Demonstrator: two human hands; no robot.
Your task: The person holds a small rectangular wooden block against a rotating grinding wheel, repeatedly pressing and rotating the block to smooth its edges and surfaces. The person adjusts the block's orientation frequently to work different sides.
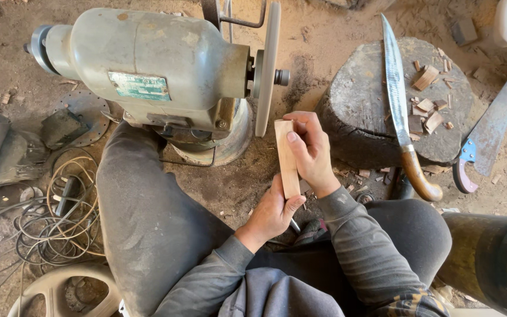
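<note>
Beside the one grinder [148, 76], just off its single disc [267, 67], the left hand [271, 214] and right hand [311, 151] both grip one wooden strip [286, 158], with one knife [403, 111] and one saw [488, 132] farther right.

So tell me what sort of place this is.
Probably a rough woodworking workshop with a dirt floor. A bench grinder stands by the person's knee, a long knife lies on a chopping block among wood chips, and both hands hold a small wooden slat.
</note>
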